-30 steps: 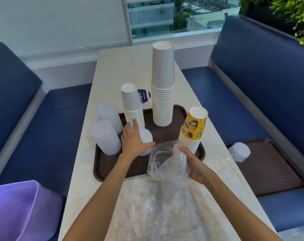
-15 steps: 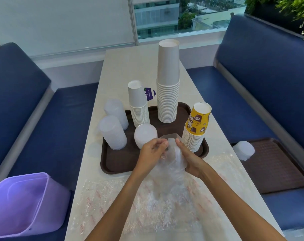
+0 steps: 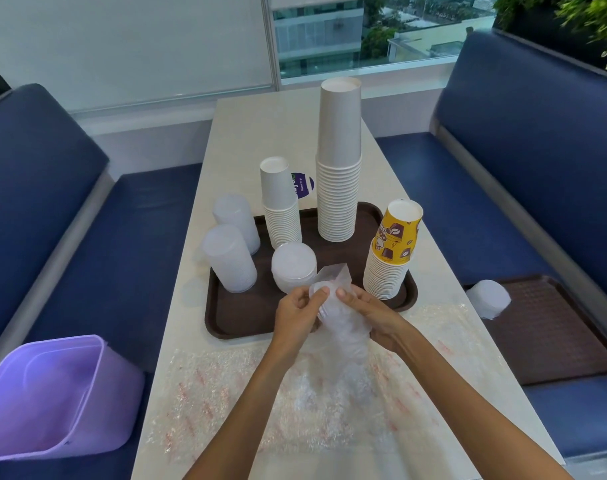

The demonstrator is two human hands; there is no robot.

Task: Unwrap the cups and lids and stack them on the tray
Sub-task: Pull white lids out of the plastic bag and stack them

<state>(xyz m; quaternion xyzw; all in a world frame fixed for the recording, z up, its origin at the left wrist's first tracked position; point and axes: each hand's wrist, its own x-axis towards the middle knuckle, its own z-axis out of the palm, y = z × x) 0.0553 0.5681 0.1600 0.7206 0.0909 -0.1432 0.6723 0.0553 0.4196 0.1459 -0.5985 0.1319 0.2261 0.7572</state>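
Two hands, left (image 3: 297,317), right (image 3: 369,313), apparently pinching wrapper (image 3: 345,336)

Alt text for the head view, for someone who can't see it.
The left hand and right hand grip a wrapped stack of lids over a brown tray. The tray holds a tall white cup stack, a short white cup stack, a yellow cup stack and a lid stack.

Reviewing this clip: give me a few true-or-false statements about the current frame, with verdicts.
1. The left hand and the right hand both hold the wrapped lids. True.
2. The yellow cup stack stands on the bench. False: it stands on the tray, at its right edge.
3. The purple bin sits on the table. False: it is off to the left of it.
4. The tallest white cup stack stands on the tray. True.
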